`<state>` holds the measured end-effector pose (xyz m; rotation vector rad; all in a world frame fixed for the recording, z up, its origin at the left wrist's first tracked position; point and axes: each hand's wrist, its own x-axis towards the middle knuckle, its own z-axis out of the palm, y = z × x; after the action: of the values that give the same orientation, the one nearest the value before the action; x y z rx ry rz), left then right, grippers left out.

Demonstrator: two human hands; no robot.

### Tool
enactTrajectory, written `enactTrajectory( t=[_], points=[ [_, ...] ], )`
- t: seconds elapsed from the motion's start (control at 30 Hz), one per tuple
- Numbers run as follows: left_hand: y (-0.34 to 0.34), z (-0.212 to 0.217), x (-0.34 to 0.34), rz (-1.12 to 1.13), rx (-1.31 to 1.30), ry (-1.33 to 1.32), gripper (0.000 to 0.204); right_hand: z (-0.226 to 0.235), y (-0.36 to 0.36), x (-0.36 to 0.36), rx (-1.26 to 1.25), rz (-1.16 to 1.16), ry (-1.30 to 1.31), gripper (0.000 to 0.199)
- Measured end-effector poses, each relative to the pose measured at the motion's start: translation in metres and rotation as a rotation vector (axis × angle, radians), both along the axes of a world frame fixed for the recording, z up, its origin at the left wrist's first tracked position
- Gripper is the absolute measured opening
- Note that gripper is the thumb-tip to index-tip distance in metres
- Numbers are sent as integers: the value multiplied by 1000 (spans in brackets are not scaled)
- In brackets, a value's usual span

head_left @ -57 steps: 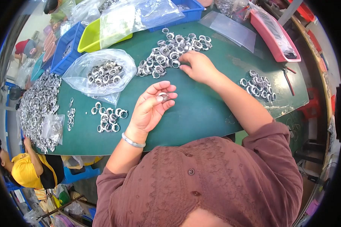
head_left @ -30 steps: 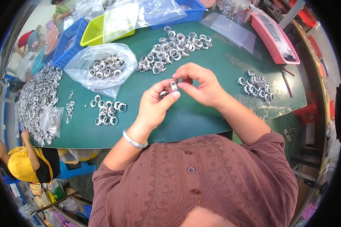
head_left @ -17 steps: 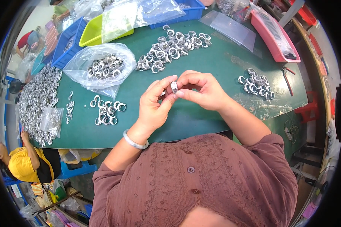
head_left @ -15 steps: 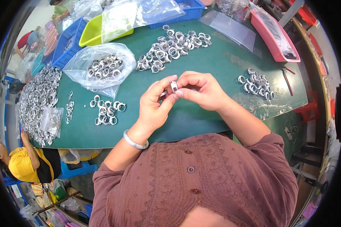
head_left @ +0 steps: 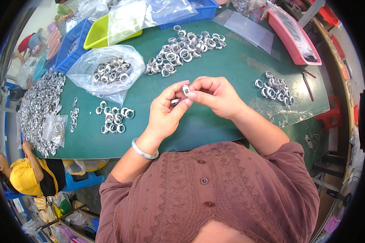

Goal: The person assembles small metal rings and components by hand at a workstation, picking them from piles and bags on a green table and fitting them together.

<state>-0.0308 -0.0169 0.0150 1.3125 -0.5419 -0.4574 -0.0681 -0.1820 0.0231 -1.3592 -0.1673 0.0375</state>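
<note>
Both hands meet over the middle of the green table, fingers closed around a small silver metal ring (head_left: 174, 102) with a blocky part (head_left: 186, 90) that has a rectangular opening. My left hand (head_left: 165, 108) pinches it between thumb and fingers from the left. From the right, my right hand (head_left: 216, 97) presses thumb and forefinger against the block. Much of the ring is hidden by the fingers. A small group of similar rings (head_left: 114, 118) lies left of my left hand, and a larger pile of rings (head_left: 185, 49) lies beyond both hands.
A clear plastic bag of rings (head_left: 109, 75) sits at the left. Another ring group (head_left: 275, 89), red-handled pliers (head_left: 308, 86) and a pink tray (head_left: 290, 38) are at the right. A large heap of metal parts (head_left: 40, 109) covers the far left, near a person in yellow (head_left: 25, 174).
The blocky part has tilted slightly between my fingers, and more of the ring shows by my left hand. Both hands stay in nearly the same place.
</note>
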Motion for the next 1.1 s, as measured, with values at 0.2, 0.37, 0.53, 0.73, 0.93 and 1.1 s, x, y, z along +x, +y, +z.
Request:
enactTrajectory(
  t=[0.2,0.37,0.53,0.73,0.93,1.1],
  points=[
    [4,1,2,-49,-199,293,33,7,-1,1,-583,-183,-566,10],
    [5,0,4,-106,-206,369,27,7,1,-1,-708,-221,-626,13],
    [4,0,5,-118,-226,471,23,4,2,0,-816,-249,-719,16],
    [5,-1,6,-160,-314,560,22,2,4,1,-808,-272,-734,16],
    [5,-3,9,-167,-261,558,27,6,-4,-4,-787,-249,-625,15],
    [14,-5,9,-56,-6,520,24,17,-64,-19,-1294,-415,-484,7]
  ],
)
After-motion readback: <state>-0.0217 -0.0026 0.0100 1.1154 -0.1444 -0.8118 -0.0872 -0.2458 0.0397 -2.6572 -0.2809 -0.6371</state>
